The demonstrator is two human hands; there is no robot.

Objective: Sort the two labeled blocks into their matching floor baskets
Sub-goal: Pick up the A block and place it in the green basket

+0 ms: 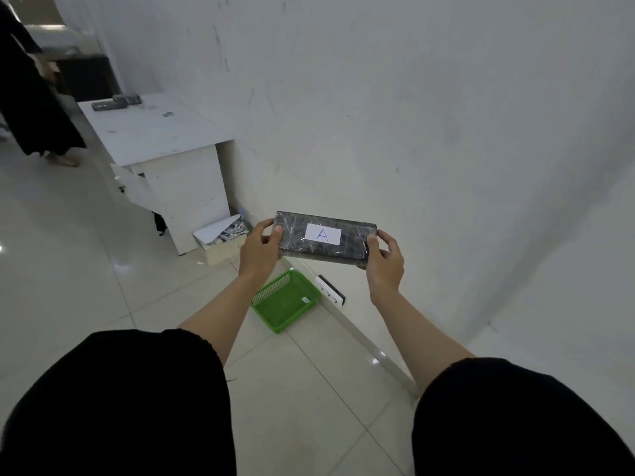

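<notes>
I hold a dark, plastic-wrapped block [350, 247] level in front of me; its white label reads "A". My left hand [258, 250] grips its left end and my right hand [384, 264] grips its right end. Below the block, a green basket [275, 314] sits on the floor against the wall, with a small white tag inside it that I cannot read. Two more dark blocks [117, 102] lie on the far corner of a white table [154, 132] at the left.
A white wall runs along the right. A white-and-black flat object [330, 290] lies beside the basket by the wall. An open box with cables [223, 240] stands at the table's foot. A person in dark clothes [31, 97] stands at the far left on the tiled floor.
</notes>
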